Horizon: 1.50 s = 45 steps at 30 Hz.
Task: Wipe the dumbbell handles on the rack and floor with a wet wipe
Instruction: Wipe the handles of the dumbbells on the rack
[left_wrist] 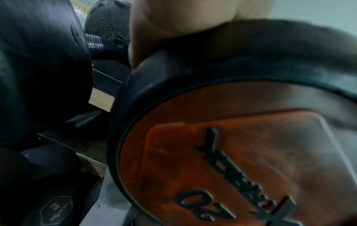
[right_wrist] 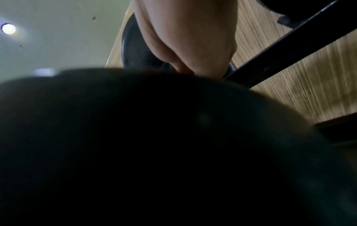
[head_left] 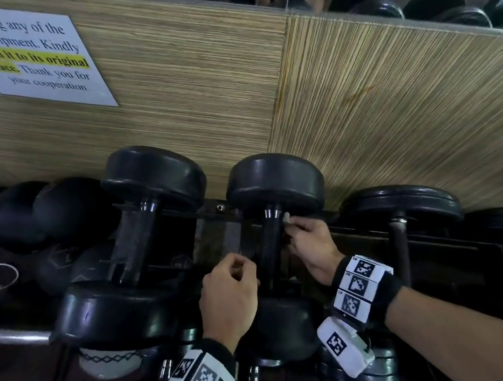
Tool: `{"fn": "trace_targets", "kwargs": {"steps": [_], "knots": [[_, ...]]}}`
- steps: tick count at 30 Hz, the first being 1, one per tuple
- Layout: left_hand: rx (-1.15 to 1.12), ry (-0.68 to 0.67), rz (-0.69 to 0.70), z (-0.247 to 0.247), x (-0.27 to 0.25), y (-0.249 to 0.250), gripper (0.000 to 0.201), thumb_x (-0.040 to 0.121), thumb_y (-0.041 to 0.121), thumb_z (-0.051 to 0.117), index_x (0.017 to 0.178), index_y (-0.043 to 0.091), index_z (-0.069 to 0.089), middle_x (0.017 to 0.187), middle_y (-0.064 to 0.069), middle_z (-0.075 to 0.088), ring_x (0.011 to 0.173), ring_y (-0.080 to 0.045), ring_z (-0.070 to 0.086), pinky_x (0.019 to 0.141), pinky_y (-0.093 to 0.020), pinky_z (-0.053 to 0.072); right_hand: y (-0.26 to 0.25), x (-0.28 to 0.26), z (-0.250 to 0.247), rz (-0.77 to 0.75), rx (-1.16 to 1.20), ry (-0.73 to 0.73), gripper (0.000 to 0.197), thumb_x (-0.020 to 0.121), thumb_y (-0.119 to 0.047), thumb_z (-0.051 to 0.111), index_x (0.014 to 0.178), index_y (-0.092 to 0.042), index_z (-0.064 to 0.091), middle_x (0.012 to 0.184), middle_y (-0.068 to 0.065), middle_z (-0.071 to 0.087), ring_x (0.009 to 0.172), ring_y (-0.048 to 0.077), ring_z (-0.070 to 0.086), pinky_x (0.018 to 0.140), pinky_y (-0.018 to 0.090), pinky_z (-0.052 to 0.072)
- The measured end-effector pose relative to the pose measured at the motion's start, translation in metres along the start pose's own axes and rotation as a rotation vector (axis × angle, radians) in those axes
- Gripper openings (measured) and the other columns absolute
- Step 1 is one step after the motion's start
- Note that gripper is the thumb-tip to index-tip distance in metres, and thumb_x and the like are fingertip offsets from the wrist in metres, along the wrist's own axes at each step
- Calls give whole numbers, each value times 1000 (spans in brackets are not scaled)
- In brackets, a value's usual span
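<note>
The right hand (head_left: 312, 246) pinches a small white wet wipe (head_left: 286, 218) against the far end of the dark dumbbell handle (head_left: 270, 247), just below the far head of the dumbbell (head_left: 274, 183) on the rack (head_left: 213, 210); only a scrap of the wipe shows past the fingertips, the rest is hidden in the grip. The left hand (head_left: 229, 298) sits at the near left side of the same handle with its fingers curled, but the head view does not settle whether they grip the bar or hold nothing, so I cannot tell. The near head of this dumbbell is mostly covered by both wrists. The left wrist view gives what the head view cannot: the orange end face of that near head (left_wrist: 231, 160), with raised lettering and "20", blurred and cut off at the right and bottom edges, plus a knurled handle (left_wrist: 102, 44) of the neighbouring dumbbell to the left. The right wrist view is largely a dark, shapeless mass; above it, blurred fingers (right_wrist: 185, 38) reach toward a black bar (right_wrist: 280, 45) in front of the wood-grain wall (right_wrist: 289, 85), and the wipe cannot be made out there. A printed notice (head_left: 18, 56) on the far left of the wall is cut off at the top edge.
</note>
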<state>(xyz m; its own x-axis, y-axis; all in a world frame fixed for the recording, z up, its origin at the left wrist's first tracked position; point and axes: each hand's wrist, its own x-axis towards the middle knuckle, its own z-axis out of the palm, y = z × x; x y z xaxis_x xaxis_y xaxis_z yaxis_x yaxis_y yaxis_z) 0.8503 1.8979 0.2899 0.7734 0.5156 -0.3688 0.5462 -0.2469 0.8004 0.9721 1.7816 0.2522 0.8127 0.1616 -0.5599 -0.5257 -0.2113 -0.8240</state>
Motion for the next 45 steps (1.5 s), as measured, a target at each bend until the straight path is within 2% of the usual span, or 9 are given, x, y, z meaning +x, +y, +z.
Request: {"fn": "trace_targets", "kwargs": {"steps": [16,18,22,25,29,32,36,41,45], "knots": [[40,21,43,5,4,-3,18,94,27,58,77,29,64,65,14,70,70,-2,65,65,-27,43,-9,-38,3,-352,-30,102,18,102,-11,55,98,-10,72,93,14,72,86,22,72,80,44,62],[43,42,61,6,8,-7,5,92,30,60,90,33,62,78,12,71,82,-11,68,74,-32,50,-10,-43,8,-488,-179,70,19,102,-14,55,95,-17,72,84,7,72,74,17,66,71,47,58],[-176,-207,162,-6,18,-11,70,100,27,56,154,38,14,138,16,49,123,-3,53,107,-25,42,-13,-56,14,-514,-229,-77,20,102,-12,56,101,-13,75,91,1,75,87,18,71,81,41,58],[-248,-333,265,-22,31,2,52,100,17,57,144,35,36,131,16,59,118,4,57,101,-13,42,-10,-67,7,-469,-132,-167,20,101,-10,58,111,-11,75,98,0,77,94,13,73,84,27,57],[-63,-425,337,-30,50,12,14,92,17,69,103,23,73,100,5,75,97,-9,69,91,-23,51,4,-81,-1,-385,-16,-137,15,97,-13,65,110,-13,73,94,2,78,88,12,73,81,22,55],[-11,-260,263,-26,69,8,4,94,15,66,92,13,69,86,-1,74,75,-8,71,68,-17,53,23,-86,4,-339,-44,112,12,98,-21,63,108,-24,71,87,-4,78,87,5,72,84,26,55],[57,-202,86,-14,97,9,14,101,18,53,90,10,53,67,-8,67,44,-7,62,41,-18,45,26,-91,13,-344,-91,265,15,102,-30,53,98,-32,68,69,-4,73,60,2,61,65,21,48],[56,-431,89,11,122,14,21,103,10,49,83,14,55,76,-8,62,59,-14,62,59,-27,52,26,-90,12,-349,-155,261,20,102,-31,51,91,-32,68,62,-5,69,54,6,58,71,32,46],[86,-580,51,15,129,15,22,105,8,44,112,3,64,101,-11,65,89,-20,63,74,-21,52,23,-92,11,-317,-143,259,24,102,-28,51,85,-28,68,62,-4,69,48,4,53,51,19,39]]}}
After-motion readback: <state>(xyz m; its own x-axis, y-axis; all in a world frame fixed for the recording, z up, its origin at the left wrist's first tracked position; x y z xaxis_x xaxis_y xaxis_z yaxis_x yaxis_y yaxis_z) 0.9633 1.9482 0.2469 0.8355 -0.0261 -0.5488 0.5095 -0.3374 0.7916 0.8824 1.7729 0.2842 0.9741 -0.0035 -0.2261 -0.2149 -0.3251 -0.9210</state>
